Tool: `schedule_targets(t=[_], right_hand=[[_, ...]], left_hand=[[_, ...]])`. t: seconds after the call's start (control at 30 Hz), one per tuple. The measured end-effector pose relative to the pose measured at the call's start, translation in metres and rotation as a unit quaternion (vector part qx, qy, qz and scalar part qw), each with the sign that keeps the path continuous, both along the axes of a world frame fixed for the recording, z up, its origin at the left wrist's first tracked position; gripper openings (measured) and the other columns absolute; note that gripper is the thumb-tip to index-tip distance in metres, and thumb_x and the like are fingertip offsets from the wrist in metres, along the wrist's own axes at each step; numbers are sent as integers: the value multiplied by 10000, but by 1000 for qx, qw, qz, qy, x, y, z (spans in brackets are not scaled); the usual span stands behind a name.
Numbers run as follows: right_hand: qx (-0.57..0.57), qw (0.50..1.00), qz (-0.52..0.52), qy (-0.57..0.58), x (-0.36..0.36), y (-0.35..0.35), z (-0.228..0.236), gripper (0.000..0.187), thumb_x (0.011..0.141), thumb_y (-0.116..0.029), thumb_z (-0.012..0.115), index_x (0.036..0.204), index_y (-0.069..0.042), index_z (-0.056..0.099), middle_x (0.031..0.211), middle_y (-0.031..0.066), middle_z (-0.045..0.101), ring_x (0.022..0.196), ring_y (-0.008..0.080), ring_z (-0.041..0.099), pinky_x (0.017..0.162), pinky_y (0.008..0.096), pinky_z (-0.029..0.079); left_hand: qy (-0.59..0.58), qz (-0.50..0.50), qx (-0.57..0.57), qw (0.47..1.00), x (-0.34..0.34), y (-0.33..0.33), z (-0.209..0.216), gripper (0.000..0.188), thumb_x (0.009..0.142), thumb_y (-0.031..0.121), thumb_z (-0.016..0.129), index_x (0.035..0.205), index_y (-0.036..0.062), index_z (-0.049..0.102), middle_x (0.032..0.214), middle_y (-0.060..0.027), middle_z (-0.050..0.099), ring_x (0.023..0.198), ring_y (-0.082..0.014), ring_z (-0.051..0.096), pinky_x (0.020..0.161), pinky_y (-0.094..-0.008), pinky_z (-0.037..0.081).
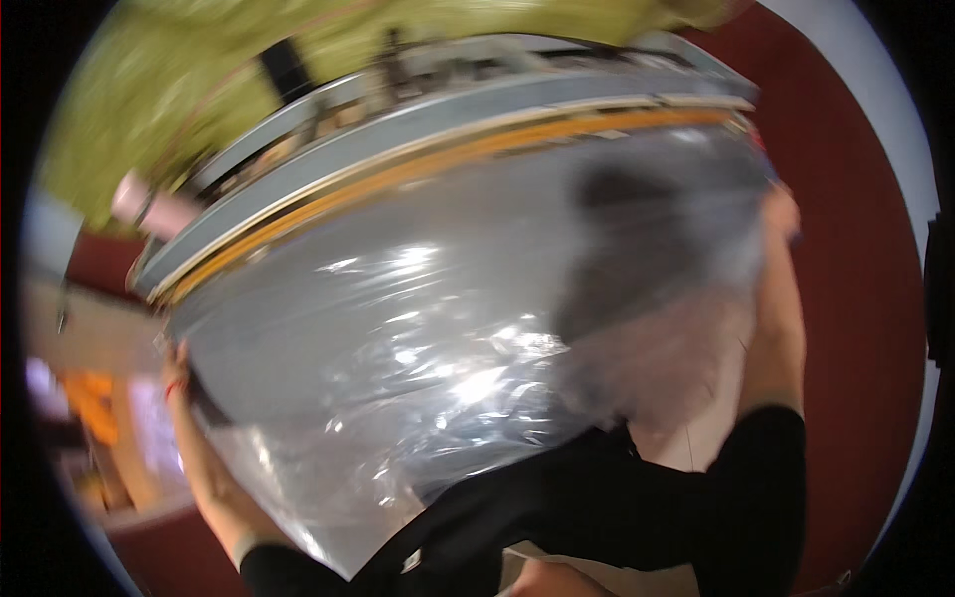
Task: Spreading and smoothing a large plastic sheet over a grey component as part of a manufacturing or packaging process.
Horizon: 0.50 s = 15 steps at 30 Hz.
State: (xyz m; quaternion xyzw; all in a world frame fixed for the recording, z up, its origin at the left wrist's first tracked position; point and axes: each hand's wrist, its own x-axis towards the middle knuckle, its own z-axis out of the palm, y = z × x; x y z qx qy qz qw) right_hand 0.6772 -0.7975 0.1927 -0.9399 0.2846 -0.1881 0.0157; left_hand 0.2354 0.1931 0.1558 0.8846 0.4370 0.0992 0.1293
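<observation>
A wide, clear plastic sheet [418, 328] stretches in front of me, wrinkled and shiny, over a flat grey surface. Its near edge hangs against my black clothing. At the sheet's left edge is my left hand [176, 370], closed on the plastic, a red band around the wrist. My right hand [782, 213] is closed at the sheet's far right edge; motion smears its fingers. Beyond the sheet runs an orange strip [428, 164] along the surface's far side. A dark shadow falls across the right part of the plastic.
Behind the orange strip stands a long grey rail or trough [448, 104] with blurred objects in it. A pink roll [154, 207] lies at its left end. Yellow-green sheeting [149, 90] covers the back. Reddish-brown floor [856, 328] shows at right, orange items [92, 403] at left.
</observation>
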Motion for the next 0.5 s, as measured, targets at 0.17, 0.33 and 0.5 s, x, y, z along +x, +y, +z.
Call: schedule_targets(t=[0.17, 0.33, 0.5], right_hand=[[-7, 997, 73, -33, 0, -12, -8, 395, 858, -382, 387, 949, -28, 536, 912, 202, 596, 873, 341, 572, 750, 442, 436], [-10, 996, 68, -55, -6, -47, -6, 311, 865, -289, 395, 917, -18, 541, 835, 200, 606, 824, 352, 581, 713, 451, 439], [23, 992, 103, -67, 2, -28, -9, 300, 869, -274, 391, 906, -19, 545, 826, 206, 605, 812, 352, 583, 703, 448, 442]], left_hand=[[-166, -179, -6, 970, 114, -124, 47, 340, 856, 281, 505, 1047, 8, 570, 995, -75, 605, 851, -187, 579, 765, -285, 438], [-114, -477, -564, 665, 192, -523, 106, 271, 834, 226, 533, 1019, 31, 570, 986, -73, 590, 929, -156, 539, 810, -285, 415], [38, -528, -686, 499, 178, -700, 33, 567, 822, 195, 551, 1287, -11, 303, 1321, -145, 331, 1231, -220, 297, 1005, -320, 232]])
